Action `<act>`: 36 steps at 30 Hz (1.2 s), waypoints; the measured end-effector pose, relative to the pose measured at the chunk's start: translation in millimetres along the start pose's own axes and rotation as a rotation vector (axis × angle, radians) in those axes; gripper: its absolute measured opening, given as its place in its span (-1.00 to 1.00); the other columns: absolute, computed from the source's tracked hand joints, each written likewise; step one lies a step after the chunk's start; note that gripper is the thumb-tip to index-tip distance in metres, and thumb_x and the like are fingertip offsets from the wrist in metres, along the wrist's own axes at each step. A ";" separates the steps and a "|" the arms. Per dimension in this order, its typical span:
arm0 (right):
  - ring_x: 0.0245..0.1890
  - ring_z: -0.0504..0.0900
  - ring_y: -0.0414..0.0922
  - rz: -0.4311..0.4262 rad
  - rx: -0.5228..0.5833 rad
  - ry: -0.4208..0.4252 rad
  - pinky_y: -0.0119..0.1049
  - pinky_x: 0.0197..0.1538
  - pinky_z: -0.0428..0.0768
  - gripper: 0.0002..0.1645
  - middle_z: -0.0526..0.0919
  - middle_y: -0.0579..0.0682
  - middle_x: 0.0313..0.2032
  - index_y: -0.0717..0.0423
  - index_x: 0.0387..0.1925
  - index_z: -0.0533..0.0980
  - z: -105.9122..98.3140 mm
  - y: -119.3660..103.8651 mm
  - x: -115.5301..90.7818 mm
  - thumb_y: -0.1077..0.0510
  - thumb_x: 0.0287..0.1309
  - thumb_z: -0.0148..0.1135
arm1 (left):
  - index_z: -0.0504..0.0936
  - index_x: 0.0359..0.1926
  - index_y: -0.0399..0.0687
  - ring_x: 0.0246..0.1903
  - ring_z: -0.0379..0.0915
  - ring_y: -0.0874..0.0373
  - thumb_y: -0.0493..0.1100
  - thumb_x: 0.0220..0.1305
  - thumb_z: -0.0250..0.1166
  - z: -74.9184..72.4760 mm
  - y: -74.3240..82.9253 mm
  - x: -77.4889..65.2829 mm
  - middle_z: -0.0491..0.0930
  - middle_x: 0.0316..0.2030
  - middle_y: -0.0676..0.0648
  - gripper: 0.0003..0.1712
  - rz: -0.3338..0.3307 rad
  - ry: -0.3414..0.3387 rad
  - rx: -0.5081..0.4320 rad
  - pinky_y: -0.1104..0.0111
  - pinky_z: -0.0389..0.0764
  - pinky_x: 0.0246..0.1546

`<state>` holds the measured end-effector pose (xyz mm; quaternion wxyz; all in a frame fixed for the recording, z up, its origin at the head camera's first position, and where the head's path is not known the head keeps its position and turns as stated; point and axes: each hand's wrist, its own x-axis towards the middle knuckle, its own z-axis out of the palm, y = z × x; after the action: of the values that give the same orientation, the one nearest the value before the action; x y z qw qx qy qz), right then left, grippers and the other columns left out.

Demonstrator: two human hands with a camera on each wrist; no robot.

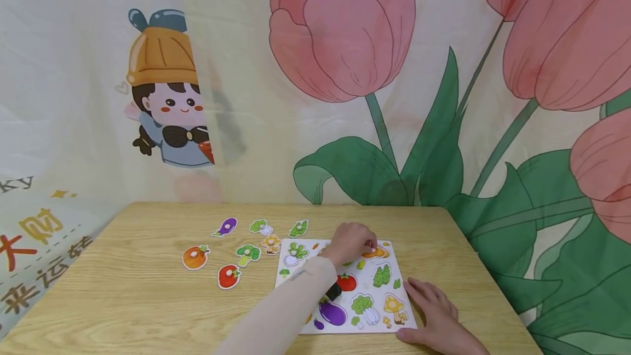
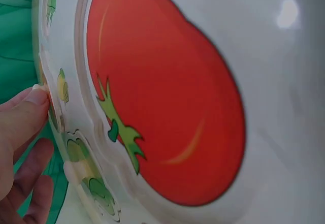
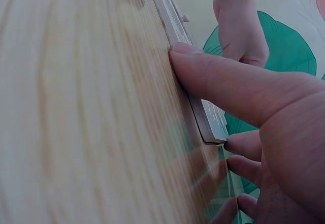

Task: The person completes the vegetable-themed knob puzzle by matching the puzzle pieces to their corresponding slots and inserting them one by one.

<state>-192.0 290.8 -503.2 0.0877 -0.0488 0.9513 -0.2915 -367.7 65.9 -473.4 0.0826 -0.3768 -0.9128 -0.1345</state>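
My left hand [image 1: 347, 242] reaches across a white vegetable puzzle board [image 1: 359, 335], over its far part. In the left wrist view, its thumb and finger pinch the small pale knob of an orange puzzle piece [image 1: 378, 252], which lies at its slot in the board's far right area. Most of that piece is hidden. My right hand [image 1: 436, 316] rests at the near right corner of the board, thumb [image 3: 203, 74] against the near edge and the other fingers touching the right side. A printed tomato [image 2: 167, 97] fills the left wrist view.
Left of the board lie loose knobbed pieces: an eggplant [image 1: 227, 227], a cabbage [image 1: 261, 227], green peas [image 1: 298, 228], a mushroom [image 1: 271, 244], broccoli [image 1: 248, 254], a pumpkin [image 1: 195, 257] and a tomato [image 1: 229, 276]. A printed curtain [image 1: 246, 70] hangs behind the wooden table [image 1: 138, 289].
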 end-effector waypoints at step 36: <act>0.56 -0.01 0.38 0.003 0.006 -0.002 0.49 0.31 0.10 0.30 0.17 0.14 0.61 0.09 0.62 0.25 0.3 -2.0 0.5 -0.37 0.00 0.61 | 0.89 -0.19 0.17 -0.29 0.56 0.31 -0.11 0.35 0.52 4.4 5.8 0.5 0.80 -0.24 0.19 -0.94 0.019 0.070 -0.025 0.44 0.47 -0.21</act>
<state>-192.4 288.9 -502.5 0.0891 -0.0475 0.9504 -0.2941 -364.1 71.5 -476.4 0.1107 -0.3818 -0.9038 -0.1583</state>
